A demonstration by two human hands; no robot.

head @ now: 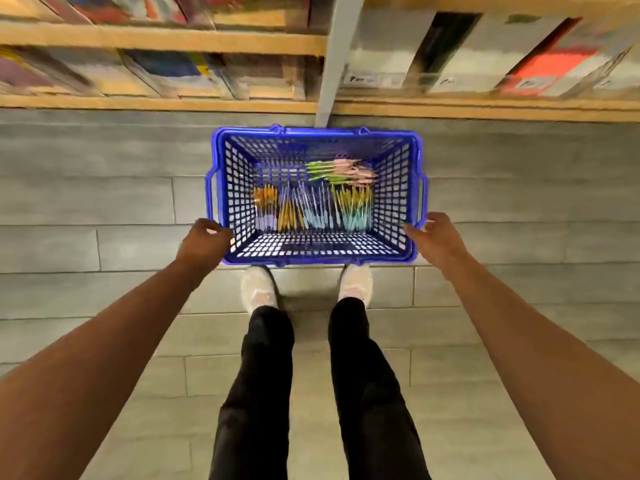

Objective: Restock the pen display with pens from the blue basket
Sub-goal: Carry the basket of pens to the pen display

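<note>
The blue basket [221, 188] is low over the grey floor, straight in front of my feet. Inside it lie several bundles of pens [313, 209]: orange, gold and turquoise ones in a row, green and pink ones behind them. My left hand [202, 242] curls round the near left corner of the basket's rim. On the near right corner, my right hand [437, 239] pinches the rim between thumb and fingers. The shelves beyond are blurred, so I cannot make out a pen display.
Wooden shelves [162, 103] with blurred coloured packets run along the top, split by a grey upright post [332, 60]. Price tags [360, 79] line the right shelf. My legs and pale shoes [258, 287] stand on the grey plank floor just behind the basket.
</note>
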